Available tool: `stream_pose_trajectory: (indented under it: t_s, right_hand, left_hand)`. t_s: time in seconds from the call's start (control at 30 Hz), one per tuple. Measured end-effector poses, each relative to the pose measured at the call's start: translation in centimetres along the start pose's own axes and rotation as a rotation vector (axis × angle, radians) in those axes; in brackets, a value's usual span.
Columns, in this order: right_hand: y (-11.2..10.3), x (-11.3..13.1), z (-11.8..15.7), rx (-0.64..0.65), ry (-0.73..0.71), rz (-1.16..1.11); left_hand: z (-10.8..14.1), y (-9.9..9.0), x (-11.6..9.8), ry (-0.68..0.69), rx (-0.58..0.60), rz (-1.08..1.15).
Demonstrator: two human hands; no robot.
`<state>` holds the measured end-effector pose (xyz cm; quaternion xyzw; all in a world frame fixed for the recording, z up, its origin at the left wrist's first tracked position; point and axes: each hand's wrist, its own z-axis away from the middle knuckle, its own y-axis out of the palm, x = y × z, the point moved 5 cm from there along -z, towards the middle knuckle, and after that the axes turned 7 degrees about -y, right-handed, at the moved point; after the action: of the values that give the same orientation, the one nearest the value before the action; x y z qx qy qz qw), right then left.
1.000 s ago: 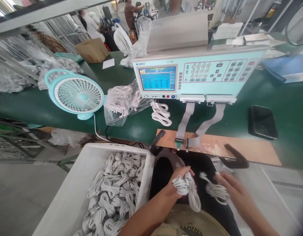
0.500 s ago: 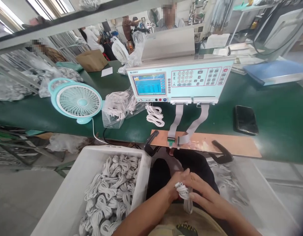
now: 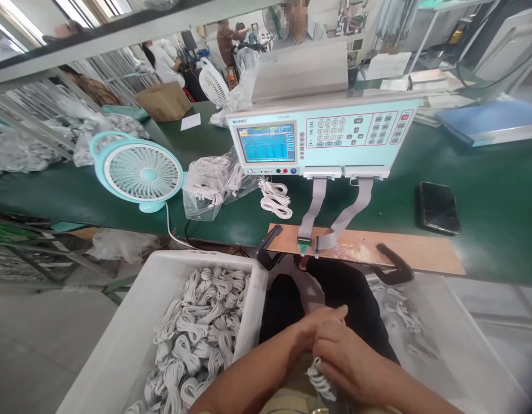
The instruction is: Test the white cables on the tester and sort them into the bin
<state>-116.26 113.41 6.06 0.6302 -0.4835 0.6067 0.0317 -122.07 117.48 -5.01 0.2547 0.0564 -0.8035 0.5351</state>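
Observation:
My two hands meet over my lap, below the table edge. My right hand [image 3: 345, 351] has its fingers wrapped round a white coiled cable [image 3: 321, 380], whose loops hang out beneath the fingers. Partly behind it, my left hand [image 3: 320, 322] touches the right one; its thumb sticks out, and its other fingers are largely hidden. To the left, a white bin [image 3: 255, 310] holds a heap of bundled grey-white cables [image 3: 192, 333]. A tester [image 3: 326, 138] with a lit screen stands on the green table [image 3: 390, 213], two flat ribbon cables [image 3: 349, 210] running down from it to small connectors.
A copper-coloured board [image 3: 433, 253] lies along the table edge between black clamps [image 3: 395, 267]. A turquoise fan [image 3: 140, 172], bagged cables [image 3: 209, 184], a loose cable coil [image 3: 275, 198] and a phone [image 3: 439, 207] are on the table. A person [image 3: 298, 29] sits behind the tester.
My right hand has moved left and closed over the cable coil, which now hangs lower and a little left. My left hand is more covered. The view has shifted slightly.

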Motion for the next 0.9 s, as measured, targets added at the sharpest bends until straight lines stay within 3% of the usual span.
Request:
stream_pose_trajectory:
  t_s: [0.1,0.17,0.27,0.4,0.5,0.6,0.73,0.9]
  right_hand:
    - [-1.4,-0.3,0.4,-0.228,0.0,-0.248]
    - [-2.4,-1.6,0.4,-0.4,0.104,-0.407]
    - [-3.1,-4.6,0.0,-0.632,0.327,-0.57]
    - [-1.4,-8.3,-1.4,-0.592,0.447,-0.811]
    - [-0.8,-10.0,-1.5,-0.583,0.473,-0.676]
    - [-1.6,-10.2,-1.9,-0.58,0.407,-0.418]
    - [-3.1,-9.3,-3.1,-0.592,0.309,-0.208]
    - [-3.9,-9.9,-3.3,-0.772,0.338,-0.278]
  left_hand:
    - [0.1,-2.0,-0.5,0.106,-0.09,0.381]
    - [0.4,-3.7,-0.8,0.216,-0.156,0.625]
    - [0.6,-5.7,-1.2,0.343,-0.179,0.633]
    - [0.3,-6.5,-0.9,0.329,-0.193,0.322]
    - [1.4,-6.6,-1.5,0.414,-0.193,0.302]
    - [3.7,-6.7,-3.7,0.54,-0.2,0.179]
    - [5.7,-7.2,-6.3,0.573,-0.246,0.055]
    - [5.5,-6.8,-7.4,0.596,-0.211,0.041]
